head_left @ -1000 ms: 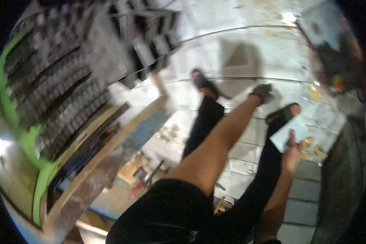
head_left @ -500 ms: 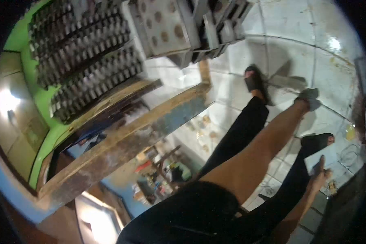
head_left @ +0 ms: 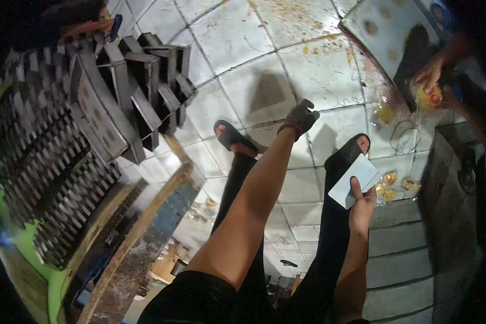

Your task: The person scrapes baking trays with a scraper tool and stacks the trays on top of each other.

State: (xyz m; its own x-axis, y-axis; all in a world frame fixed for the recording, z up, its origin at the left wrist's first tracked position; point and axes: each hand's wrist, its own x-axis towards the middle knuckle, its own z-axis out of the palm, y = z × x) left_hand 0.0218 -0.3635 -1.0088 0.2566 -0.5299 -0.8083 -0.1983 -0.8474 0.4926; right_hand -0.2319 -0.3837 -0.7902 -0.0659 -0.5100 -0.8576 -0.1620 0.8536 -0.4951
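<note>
My left hand (head_left: 301, 118), in a dark grey glove, hangs over the tiled floor, fingers loosely curled and apart, nothing seen in them. In my right hand (head_left: 363, 209) is a small stack of white cards (head_left: 346, 188), pinched with the thumb on top and held above my right sandal (head_left: 344, 153). Several small clear packets with yellow-orange contents (head_left: 390, 178) lie on the floor just beyond that hand.
Metal trays with round marks (head_left: 100, 113) stand stacked at left, beside racks of slatted metal (head_left: 32, 156). A wooden beam (head_left: 140, 227) runs below them. At upper right, another person's hand (head_left: 431, 75) touches a clear packet near a spotted tray (head_left: 372, 27). Stains mark the floor.
My view has swung right, so the racks and trays sit farther left. Another person's hand and the spotted tray have come into view. The white cards stay in my right hand.
</note>
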